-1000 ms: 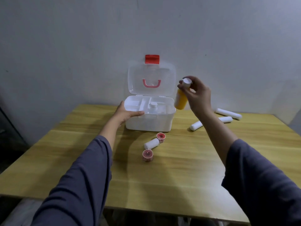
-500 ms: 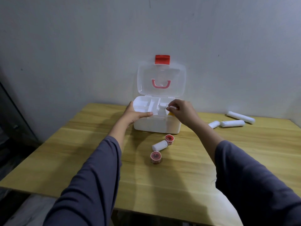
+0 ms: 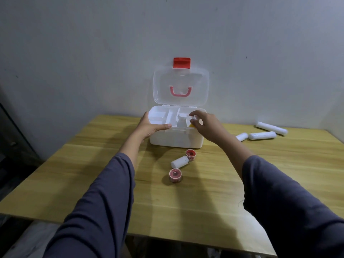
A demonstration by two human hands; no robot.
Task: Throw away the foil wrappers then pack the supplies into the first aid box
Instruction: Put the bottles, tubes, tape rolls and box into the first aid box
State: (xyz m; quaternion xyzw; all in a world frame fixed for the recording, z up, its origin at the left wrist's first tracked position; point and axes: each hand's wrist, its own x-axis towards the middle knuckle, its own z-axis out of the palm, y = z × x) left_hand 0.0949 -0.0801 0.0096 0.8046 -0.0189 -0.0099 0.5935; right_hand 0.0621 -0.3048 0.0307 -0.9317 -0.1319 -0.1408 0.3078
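Observation:
The white first aid box (image 3: 175, 139) stands at the back of the wooden table with its clear lid (image 3: 180, 86) upright. My left hand (image 3: 149, 125) grips the box's front-left rim, thumb on the edge. My right hand (image 3: 206, 127) reaches over the box's right compartment, fingertips pinched on the white cap of a yellow bottle (image 3: 191, 125) that is mostly sunk inside. A small clear bottle (image 3: 181, 121) stands in the middle compartment. In front of the box lie a short white bandage roll (image 3: 180, 162) and two red tape rolls (image 3: 191, 154) (image 3: 175, 175).
Three more white bandage rolls (image 3: 242, 136) (image 3: 262, 135) (image 3: 270, 128) lie to the right of the box near the wall. The table (image 3: 204, 202) ends at a near edge in front of me. A dark object stands off its left side.
My right hand brought the yellow bottle down from beside the lid into the box's right compartment. My left hand stayed on the box rim. The view shifted slightly.

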